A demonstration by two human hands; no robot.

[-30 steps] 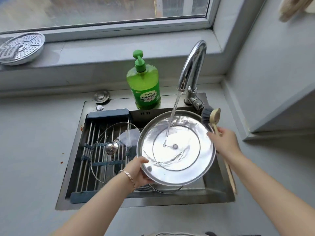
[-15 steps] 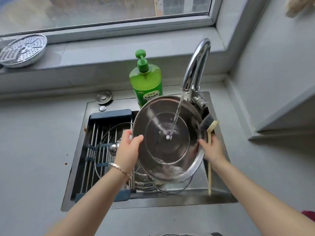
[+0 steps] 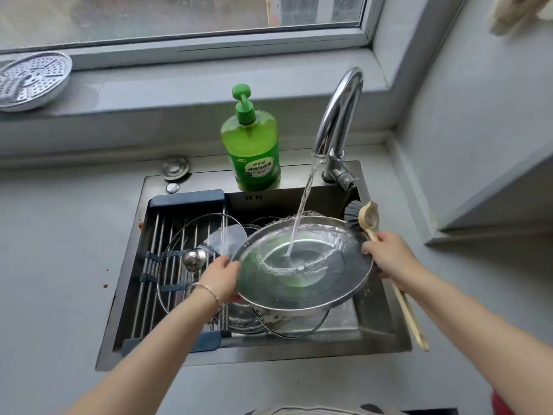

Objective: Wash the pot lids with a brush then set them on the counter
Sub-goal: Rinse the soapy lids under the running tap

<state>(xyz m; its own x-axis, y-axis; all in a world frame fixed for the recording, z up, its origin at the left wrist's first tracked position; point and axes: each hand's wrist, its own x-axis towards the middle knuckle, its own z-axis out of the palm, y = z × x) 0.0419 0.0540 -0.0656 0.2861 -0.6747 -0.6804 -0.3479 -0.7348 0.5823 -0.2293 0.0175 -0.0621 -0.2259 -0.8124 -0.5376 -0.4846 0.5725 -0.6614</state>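
Lid [image 3: 302, 265] sits hollow side up over the sink's [image 3: 299, 353] right half, under the tap stream [image 3: 302, 211]. Left hand [image 3: 221, 280] curls round its left rim. Right hand [image 3: 389, 259] grips the right rim plus the brush [image 3: 354, 218], with the bristles at the lid's far-right edge.

Soft, even daylight comes through the window [image 3: 179, 16] at the top. Glare sits on the steel lid [image 3: 335, 283] and faucet [image 3: 338, 115]; wide-angle bending curves the edges.

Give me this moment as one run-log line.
phase: rinsing | left hand: grips steel pot lid rim | right hand: holds wooden dish brush, touches lid | faucet: water running onto lid | glass lid: on sink rack
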